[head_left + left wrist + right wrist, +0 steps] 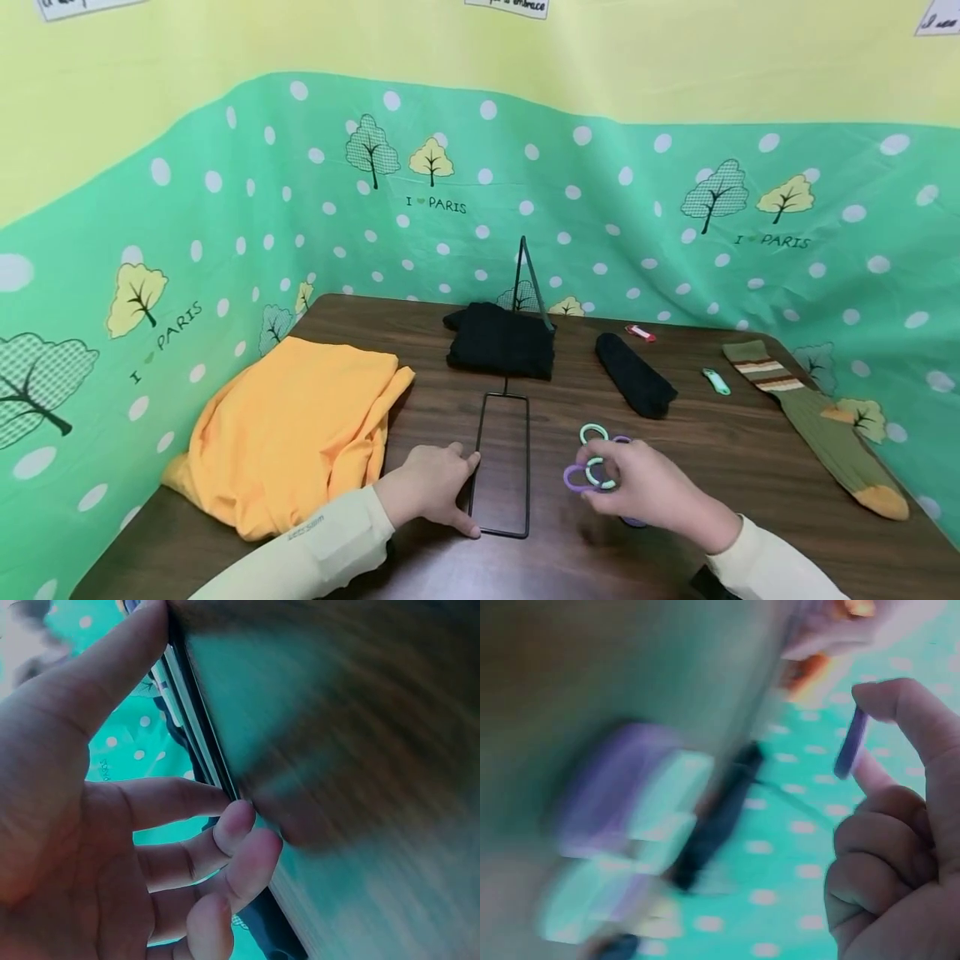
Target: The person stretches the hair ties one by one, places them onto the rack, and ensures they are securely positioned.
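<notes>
Right hand (645, 487) seemingly pinches purple ring (576, 479).

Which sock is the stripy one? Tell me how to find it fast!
Look at the brown table and go to its far right edge, next to the green dotted cloth. The stripy sock lies there, long and flat. It is olive green with an orange toe and heel and brown and cream stripes at the top; the black sock nearby is plain.

Dark brown wood-grain worktop (720, 467); orange cloth (288, 429); black garment (501, 340); mint and purple rings (592, 467); olive sock (821, 417) (cream-and-brown stripes, orange toe).
</notes>
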`<state>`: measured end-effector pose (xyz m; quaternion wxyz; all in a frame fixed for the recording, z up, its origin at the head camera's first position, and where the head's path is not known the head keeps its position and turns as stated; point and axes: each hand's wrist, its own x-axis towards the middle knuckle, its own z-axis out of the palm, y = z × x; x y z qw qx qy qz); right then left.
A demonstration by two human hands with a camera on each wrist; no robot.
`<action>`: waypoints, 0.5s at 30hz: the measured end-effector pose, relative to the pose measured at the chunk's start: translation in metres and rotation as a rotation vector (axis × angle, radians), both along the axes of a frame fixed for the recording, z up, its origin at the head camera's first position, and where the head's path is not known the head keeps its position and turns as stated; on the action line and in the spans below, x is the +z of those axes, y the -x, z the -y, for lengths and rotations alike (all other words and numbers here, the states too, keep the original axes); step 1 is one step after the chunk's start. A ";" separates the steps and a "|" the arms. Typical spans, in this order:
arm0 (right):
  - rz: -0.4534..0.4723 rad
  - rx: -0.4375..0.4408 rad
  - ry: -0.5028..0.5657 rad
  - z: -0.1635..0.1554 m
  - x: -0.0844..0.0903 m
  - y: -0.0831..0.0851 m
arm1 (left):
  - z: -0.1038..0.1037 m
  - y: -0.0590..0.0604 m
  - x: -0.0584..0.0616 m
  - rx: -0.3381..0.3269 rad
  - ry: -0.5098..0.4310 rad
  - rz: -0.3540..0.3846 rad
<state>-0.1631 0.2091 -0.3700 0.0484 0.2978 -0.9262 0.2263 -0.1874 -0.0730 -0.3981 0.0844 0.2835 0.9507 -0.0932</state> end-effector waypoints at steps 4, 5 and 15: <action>-0.358 0.080 0.128 0.016 0.035 -0.014 | -0.003 0.001 0.000 0.000 0.014 -0.002; -0.456 0.112 0.171 0.021 0.044 -0.016 | -0.003 0.001 0.000 0.000 0.017 -0.002; -1.061 0.212 0.475 0.067 0.118 -0.004 | -0.001 0.002 -0.002 0.002 0.046 -0.014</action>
